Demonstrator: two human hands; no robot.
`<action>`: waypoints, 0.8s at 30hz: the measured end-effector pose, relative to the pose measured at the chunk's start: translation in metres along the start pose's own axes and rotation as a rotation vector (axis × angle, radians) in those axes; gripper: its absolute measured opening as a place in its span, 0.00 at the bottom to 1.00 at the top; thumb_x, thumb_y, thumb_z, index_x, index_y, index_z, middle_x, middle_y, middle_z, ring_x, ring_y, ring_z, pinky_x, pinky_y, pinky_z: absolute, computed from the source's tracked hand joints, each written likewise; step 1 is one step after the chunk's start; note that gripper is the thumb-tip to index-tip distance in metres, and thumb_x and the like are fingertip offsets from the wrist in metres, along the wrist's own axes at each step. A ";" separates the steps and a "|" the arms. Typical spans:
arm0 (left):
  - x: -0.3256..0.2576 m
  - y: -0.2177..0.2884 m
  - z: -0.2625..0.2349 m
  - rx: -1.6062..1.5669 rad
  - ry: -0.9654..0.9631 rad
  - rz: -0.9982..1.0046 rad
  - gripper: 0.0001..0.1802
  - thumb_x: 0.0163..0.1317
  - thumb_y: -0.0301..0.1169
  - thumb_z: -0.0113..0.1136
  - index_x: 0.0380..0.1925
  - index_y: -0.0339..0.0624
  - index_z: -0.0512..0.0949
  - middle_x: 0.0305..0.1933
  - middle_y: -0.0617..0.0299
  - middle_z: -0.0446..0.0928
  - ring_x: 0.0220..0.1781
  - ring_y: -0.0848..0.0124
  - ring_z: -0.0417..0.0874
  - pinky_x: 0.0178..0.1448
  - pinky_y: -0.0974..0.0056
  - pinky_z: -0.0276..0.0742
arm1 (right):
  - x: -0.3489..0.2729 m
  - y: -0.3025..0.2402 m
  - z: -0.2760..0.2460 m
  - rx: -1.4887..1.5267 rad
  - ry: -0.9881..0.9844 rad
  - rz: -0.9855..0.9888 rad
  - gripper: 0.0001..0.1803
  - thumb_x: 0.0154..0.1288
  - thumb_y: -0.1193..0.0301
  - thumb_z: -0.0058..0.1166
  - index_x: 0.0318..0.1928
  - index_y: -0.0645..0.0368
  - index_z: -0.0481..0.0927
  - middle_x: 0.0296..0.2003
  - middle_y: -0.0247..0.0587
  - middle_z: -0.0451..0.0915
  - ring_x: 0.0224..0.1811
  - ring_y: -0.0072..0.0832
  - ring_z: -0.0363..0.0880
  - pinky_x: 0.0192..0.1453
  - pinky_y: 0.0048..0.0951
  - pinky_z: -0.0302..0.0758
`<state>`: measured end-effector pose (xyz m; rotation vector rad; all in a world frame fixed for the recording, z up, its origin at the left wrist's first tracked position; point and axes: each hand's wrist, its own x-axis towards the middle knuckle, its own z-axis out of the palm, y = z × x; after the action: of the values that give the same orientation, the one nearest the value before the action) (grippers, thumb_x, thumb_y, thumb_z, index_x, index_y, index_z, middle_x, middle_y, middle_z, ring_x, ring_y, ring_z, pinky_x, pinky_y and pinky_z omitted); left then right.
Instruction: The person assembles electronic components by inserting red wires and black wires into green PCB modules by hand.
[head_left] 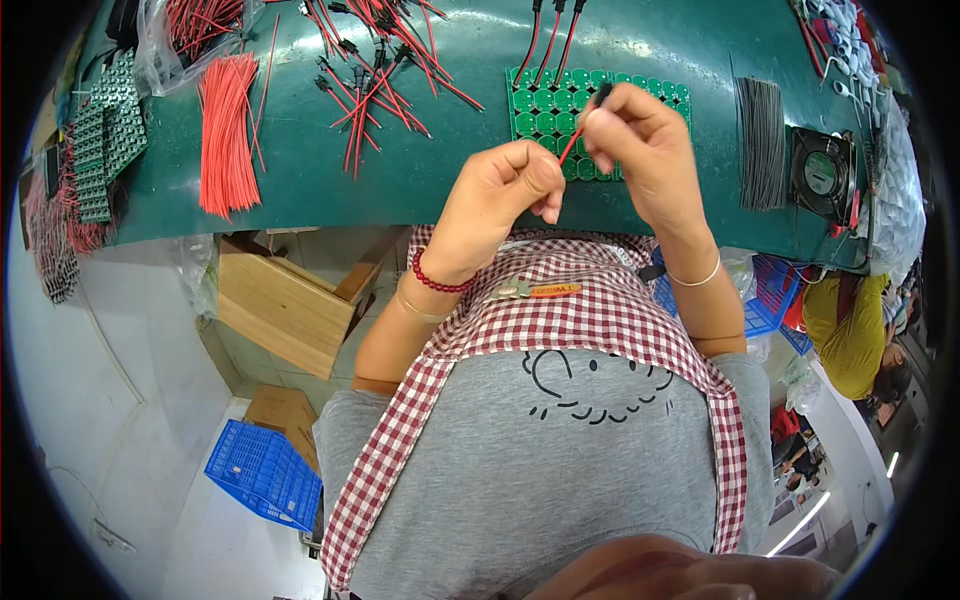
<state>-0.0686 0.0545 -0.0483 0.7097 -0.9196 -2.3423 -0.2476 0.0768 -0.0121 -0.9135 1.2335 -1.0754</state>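
A short red-and-black wire lead [571, 146] with a black plug stretches between my two hands. My left hand [500, 195] pinches its lower wire end between thumb and fingers. At the plug end, my right hand [645, 145] grips it with thumb and forefinger. Both hands are above the near edge of a green circuit board panel [530, 125] with rows of round sections, which they partly cover. Three similar leads [546, 45] stand along the panel's far left edge, their wire ends at the board.
Left on the green table [420, 190] lie a red wire bundle [228, 135] and a loose pile of plug leads [370, 90]. More circuit boards [110, 130] are at the far left. Black wires [762, 145] and a small fan [822, 172] are on the right. A wooden stool [285, 305] stands below.
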 end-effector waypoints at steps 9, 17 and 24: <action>-0.004 0.005 -0.004 -0.176 -0.133 -0.223 0.16 0.68 0.40 0.54 0.33 0.37 0.75 0.26 0.66 0.71 0.26 0.79 0.69 0.30 0.74 0.67 | -0.013 -0.003 -0.001 0.060 -0.234 -0.087 0.03 0.62 0.79 0.55 0.36 0.67 0.77 0.33 0.38 0.75 0.30 0.22 0.75 0.37 0.22 0.74; 0.039 0.059 -0.056 1.712 0.508 0.642 0.10 0.55 0.29 0.62 0.37 0.40 0.77 0.34 0.56 0.75 0.40 0.58 0.77 0.41 0.59 0.75 | 0.027 0.010 -0.046 -0.474 0.193 -0.227 0.05 0.62 0.74 0.56 0.34 0.64 0.79 0.28 0.29 0.77 0.31 0.15 0.73 0.36 0.19 0.71; 0.030 0.057 -0.059 1.904 0.501 0.475 0.11 0.54 0.28 0.64 0.32 0.35 0.72 0.32 0.51 0.73 0.39 0.54 0.75 0.42 0.55 0.73 | 0.044 0.022 -0.049 -0.503 0.229 -0.129 0.07 0.61 0.71 0.58 0.34 0.64 0.80 0.28 0.31 0.79 0.30 0.15 0.71 0.35 0.19 0.68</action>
<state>-0.0372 -0.0268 -0.0530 1.3072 -2.4602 -0.2282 -0.2929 0.0417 -0.0511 -1.2901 1.6987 -1.0063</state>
